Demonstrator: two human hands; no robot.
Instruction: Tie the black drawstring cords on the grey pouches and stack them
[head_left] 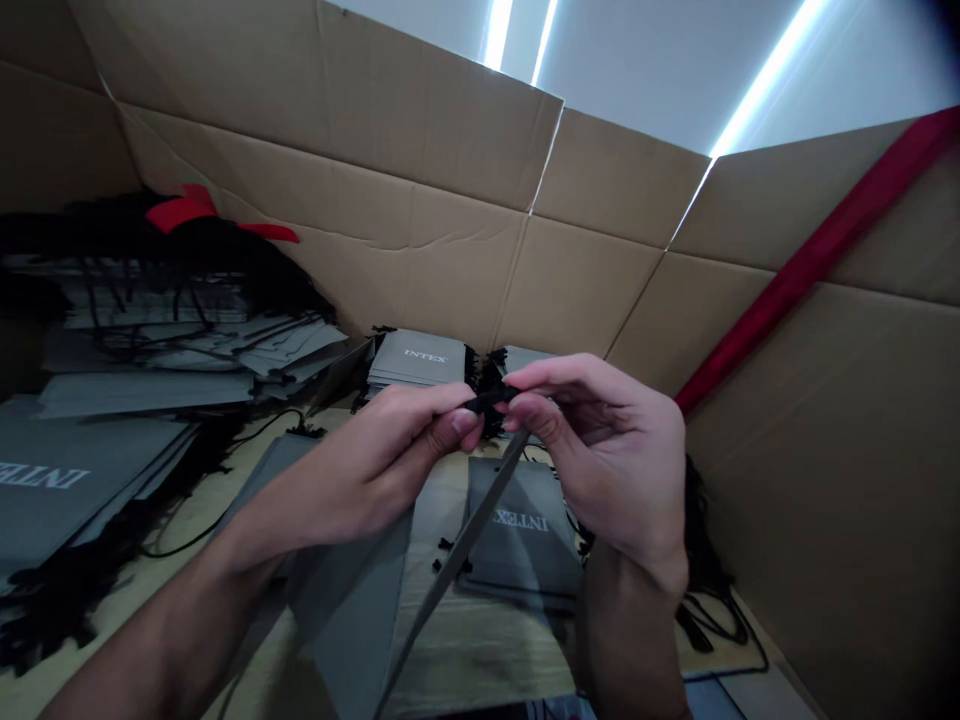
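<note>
Left hand (390,450) and right hand (626,455) close together, both pinching black cord (491,397) between thumb and fingers. Grey bag (465,540) seen nearly edge-on — slants down from right thumb. Grey panel (352,600) below left wrist; cannot tell if same piece. INTEX stack (517,555) on table (487,655), beyond bag. Larger pile (75,470) at left — black cord ends along side. Cardboard wall (420,270) behind.

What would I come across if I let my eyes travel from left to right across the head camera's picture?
Gray INTEX stack → left hand → black cord-like piece, pinched by both hands → right hand → dark red band against the cardboard wall.
</note>
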